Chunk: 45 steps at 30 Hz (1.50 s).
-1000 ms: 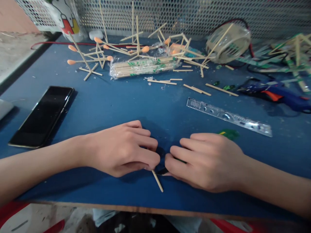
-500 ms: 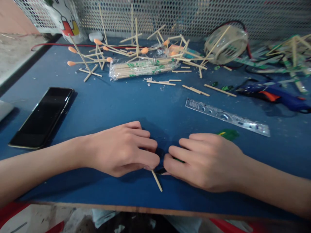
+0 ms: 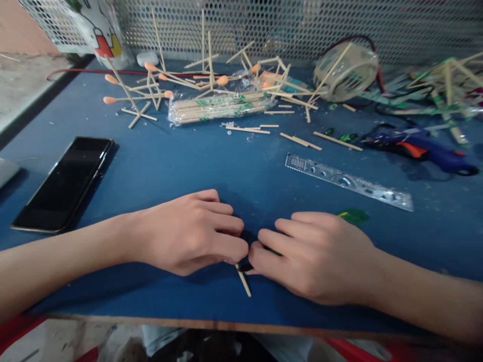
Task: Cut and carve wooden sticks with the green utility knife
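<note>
My left hand (image 3: 199,231) is closed on a thin wooden stick (image 3: 244,282), pressing it against the blue tabletop near its front edge. One end of the stick pokes out below the fingers, pointing toward me. Close on the right, my right hand (image 3: 313,256) grips a slim tool with a dark tip (image 3: 246,268); a bit of green shows between the fingers. That tip meets the stick just beside my left fingertips. Most of the tool is hidden in the hand, so its exact kind is unclear.
A clear plastic ruler (image 3: 347,182) and a blue glue gun (image 3: 430,148) lie to the right. On the left rests a phone (image 3: 64,183). Farther back are wrapped chopsticks (image 3: 222,106), glued stick figures, a plastic tub (image 3: 345,73) and a mesh panel (image 3: 245,30).
My right hand has shifted slightly left and nearer, bringing the tool's dark tip onto the stick. My left hand holds its place. The view has moved a little.
</note>
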Motion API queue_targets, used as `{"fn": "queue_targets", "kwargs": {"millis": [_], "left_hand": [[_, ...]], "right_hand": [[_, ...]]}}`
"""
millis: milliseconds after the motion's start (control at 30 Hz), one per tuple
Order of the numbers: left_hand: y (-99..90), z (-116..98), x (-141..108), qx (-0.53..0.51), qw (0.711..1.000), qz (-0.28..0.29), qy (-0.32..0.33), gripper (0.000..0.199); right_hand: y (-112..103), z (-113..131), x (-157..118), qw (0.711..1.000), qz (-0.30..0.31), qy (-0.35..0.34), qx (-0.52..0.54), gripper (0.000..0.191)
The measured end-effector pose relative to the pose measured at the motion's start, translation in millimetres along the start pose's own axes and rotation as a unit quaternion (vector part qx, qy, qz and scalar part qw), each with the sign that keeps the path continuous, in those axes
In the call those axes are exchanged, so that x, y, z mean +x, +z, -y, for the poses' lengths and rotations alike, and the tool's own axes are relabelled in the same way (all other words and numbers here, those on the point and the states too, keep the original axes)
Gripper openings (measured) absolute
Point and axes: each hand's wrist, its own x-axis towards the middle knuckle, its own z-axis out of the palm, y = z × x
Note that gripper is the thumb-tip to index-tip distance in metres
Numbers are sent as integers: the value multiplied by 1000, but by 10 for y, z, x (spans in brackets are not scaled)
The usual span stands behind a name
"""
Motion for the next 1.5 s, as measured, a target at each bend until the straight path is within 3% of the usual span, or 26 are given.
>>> {"fn": "queue_targets", "kwargs": {"millis": [200, 767, 1067, 1167, 1500], "left_hand": [[-8, 18, -11, -10, 1000, 6, 5, 31], [0, 9, 20, -9, 1000, 12, 8, 30], [-26, -3, 14, -29, 999, 11, -7, 26], [-28, -1, 10, -32, 999, 12, -9, 25], [-14, -49, 6, -13, 1000, 10, 9, 23]], "right_hand": [[29, -101, -16, 1000, -11, -21, -4, 25], [-28, -38, -6, 999, 42, -18, 17, 9], [55, -48, -5, 999, -32, -17, 9, 22], [60, -80, -4, 999, -40, -28, 14, 34], [61, -136, -3, 996, -60, -54, 45, 37]]}}
